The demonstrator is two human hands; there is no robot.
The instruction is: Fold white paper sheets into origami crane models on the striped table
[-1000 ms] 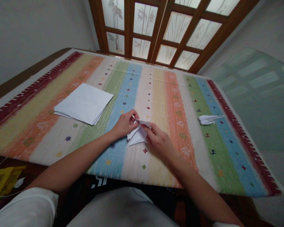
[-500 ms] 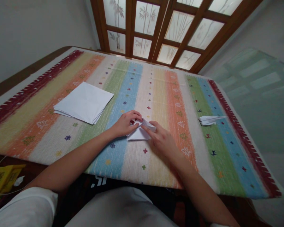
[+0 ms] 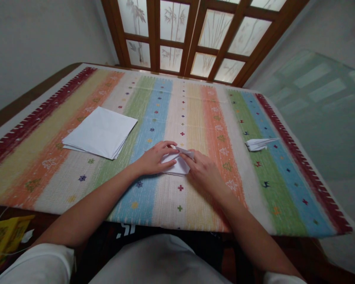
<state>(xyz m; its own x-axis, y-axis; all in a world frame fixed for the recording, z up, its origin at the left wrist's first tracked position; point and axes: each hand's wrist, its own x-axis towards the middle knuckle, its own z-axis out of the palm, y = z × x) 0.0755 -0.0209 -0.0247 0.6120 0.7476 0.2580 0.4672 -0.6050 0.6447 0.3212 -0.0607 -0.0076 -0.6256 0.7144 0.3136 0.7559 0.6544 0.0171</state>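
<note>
A small folded sheet of white paper [image 3: 180, 167] lies on the striped tablecloth in front of me, its upper flap raised a little. From the left, my left hand [image 3: 157, 158] holds it, with the thumb across the paper and the fingertips at the flap's top edge. On the other side, my right hand [image 3: 206, 170] grips the flap's right end between thumb and fingers. Part of the paper is hidden under both hands.
Left of my hands sits a stack of white paper sheets [image 3: 100, 132]. A folded paper plane [image 3: 258, 144] rests at the right. The striped tablecloth [image 3: 195, 213] covers the table. A yellow packet [image 3: 7, 240] is below the table's left front edge.
The thumb and fingers of my left hand have spread further apart over the paper. The raised flap now lies lower and flatter, with my right hand still on it. The view has shifted slightly.
</note>
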